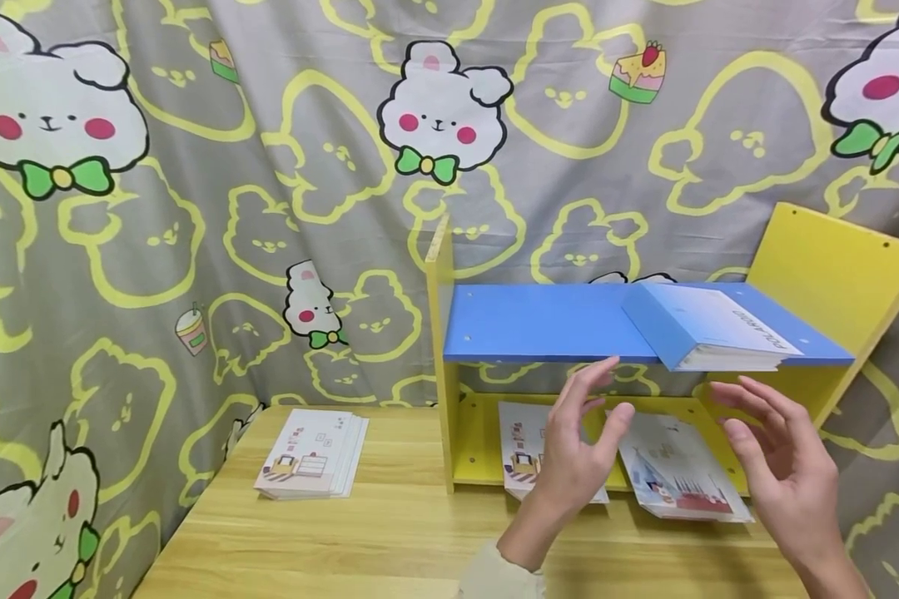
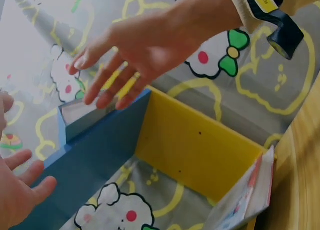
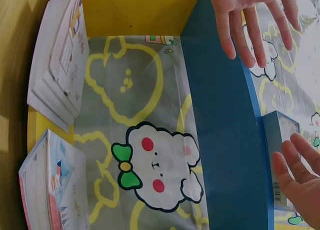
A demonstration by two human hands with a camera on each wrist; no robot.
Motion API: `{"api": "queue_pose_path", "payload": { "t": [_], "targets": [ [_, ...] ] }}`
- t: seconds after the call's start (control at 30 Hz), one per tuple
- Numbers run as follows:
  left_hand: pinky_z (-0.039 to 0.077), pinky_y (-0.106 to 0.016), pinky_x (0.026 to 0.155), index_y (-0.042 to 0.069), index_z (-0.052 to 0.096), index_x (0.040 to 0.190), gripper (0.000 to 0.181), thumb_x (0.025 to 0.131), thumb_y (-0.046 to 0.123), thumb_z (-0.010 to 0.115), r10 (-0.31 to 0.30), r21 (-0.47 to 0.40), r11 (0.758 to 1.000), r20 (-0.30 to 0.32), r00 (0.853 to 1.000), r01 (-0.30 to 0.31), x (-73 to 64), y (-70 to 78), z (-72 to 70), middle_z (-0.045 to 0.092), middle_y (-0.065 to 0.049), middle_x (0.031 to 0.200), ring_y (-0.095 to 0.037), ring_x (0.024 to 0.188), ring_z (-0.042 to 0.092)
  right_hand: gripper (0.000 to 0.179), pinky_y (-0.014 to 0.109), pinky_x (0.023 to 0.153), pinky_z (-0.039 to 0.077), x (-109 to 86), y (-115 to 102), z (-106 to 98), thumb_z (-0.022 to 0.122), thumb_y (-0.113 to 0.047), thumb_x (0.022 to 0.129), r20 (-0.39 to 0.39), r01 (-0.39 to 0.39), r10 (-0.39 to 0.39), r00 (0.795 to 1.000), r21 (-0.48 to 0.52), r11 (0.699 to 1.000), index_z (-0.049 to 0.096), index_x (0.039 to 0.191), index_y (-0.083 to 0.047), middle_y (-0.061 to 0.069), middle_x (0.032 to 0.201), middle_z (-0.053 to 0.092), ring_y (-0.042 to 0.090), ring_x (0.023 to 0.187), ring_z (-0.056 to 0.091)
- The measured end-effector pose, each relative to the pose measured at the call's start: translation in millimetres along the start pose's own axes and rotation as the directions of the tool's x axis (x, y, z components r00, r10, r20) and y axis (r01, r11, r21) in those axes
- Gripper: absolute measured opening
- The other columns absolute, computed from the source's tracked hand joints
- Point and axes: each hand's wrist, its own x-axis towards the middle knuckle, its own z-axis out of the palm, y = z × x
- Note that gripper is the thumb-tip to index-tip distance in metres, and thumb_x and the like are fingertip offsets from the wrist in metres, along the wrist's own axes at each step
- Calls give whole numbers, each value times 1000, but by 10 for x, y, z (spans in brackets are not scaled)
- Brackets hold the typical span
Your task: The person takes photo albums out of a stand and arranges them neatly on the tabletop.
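A blue-and-white album marked POLAROID lies flat on the blue shelf board, its page edges jutting over the front. My left hand hovers in front of the shelf, thumb and fingers spread, holding nothing. To its right, my right hand is raised below the album's front corner with fingers loosely bent, apart from it and holding nothing. Behind the hands, two picture-covered books lie on the lower yellow board: a left book, partly hidden by my left hand, and a right book.
A small pile of picture-covered books lies on the wooden table, left of the shelf unit. Yellow side panels rise at both ends of the unit. A patterned curtain hangs behind everything.
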Motion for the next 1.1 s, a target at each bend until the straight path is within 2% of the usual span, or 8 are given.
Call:
{"api": "queue_pose_path", "payload": {
  "t": [0.17, 0.3, 0.37, 0.53, 0.63, 0.83, 1.0, 1.1],
  "targets": [
    [51, -32, 104, 13, 46, 152, 46, 107, 21, 52, -96, -53, 994, 62, 993, 99, 114, -23, 50, 53, -8, 147, -13, 130, 53, 53, 16, 95, 51, 39, -23, -92, 49, 22, 95, -40, -107, 103, 994, -98, 989, 38, 147, 15, 22, 132, 63, 16, 116, 65],
    [51, -29, 104, 14, 45, 153, 46, 108, 25, 50, -163, -90, 981, 92, 982, 172, 183, -50, 68, 53, -13, 147, -13, 129, 55, 56, 16, 92, 53, 91, -78, -134, 49, 15, 99, -77, -257, 246, 966, -255, 932, 39, 153, 4, 18, 133, 64, 11, 110, 66],
    [51, -29, 102, 14, 46, 152, 46, 107, 25, 50, -177, -100, 978, 86, 980, 185, 211, -63, 80, 55, -14, 145, -14, 127, 57, 57, 16, 92, 53, 117, -92, -156, 49, 13, 100, -85, -309, 298, 951, -276, 910, 38, 155, 0, 16, 133, 64, 9, 110, 66],
    [53, -27, 98, 17, 50, 151, 44, 108, 26, 51, -227, -90, 968, 74, 971, 233, 275, -65, 100, 62, -8, 136, -11, 119, 62, 55, 17, 87, 56, 168, -65, -230, 48, 8, 103, -54, -320, 316, 947, -151, 935, 36, 156, -1, 9, 130, 66, 10, 112, 66],
    [54, -24, 96, 20, 49, 151, 43, 109, 29, 51, -260, -85, 959, 111, 959, 270, 324, -34, 102, 64, -6, 132, -9, 115, 65, 54, 20, 83, 58, 215, -55, -284, 47, 6, 105, -39, -334, 333, 942, -41, 942, 34, 156, -2, 7, 127, 68, 12, 109, 68],
    [53, -23, 95, 30, 45, 154, 46, 109, 38, 49, -340, -95, 927, 189, 921, 362, 404, 7, 142, 66, -2, 133, -9, 115, 65, 53, 28, 79, 61, 294, -14, -418, 45, 2, 106, -18, -356, 362, 932, 145, 923, 30, 157, -3, 9, 121, 69, 16, 105, 72],
    [54, -23, 91, 33, 45, 154, 46, 108, 39, 50, -381, -137, 900, 213, 900, 414, 478, -10, 191, 71, 3, 117, -8, 107, 68, 52, 28, 78, 61, 334, 43, -506, 43, -2, 108, 32, -391, 392, 919, 180, 902, 29, 158, -9, 9, 120, 69, 17, 101, 73],
    [58, -25, 83, 36, 44, 153, 45, 108, 40, 50, -419, -168, 872, 233, 878, 460, 521, -17, 218, 73, 5, 110, -6, 100, 69, 51, 30, 77, 62, 376, 67, -551, 42, -4, 109, 57, -431, 430, 901, 231, 872, 28, 157, -12, 9, 119, 70, 19, 99, 74]
  ]
}}
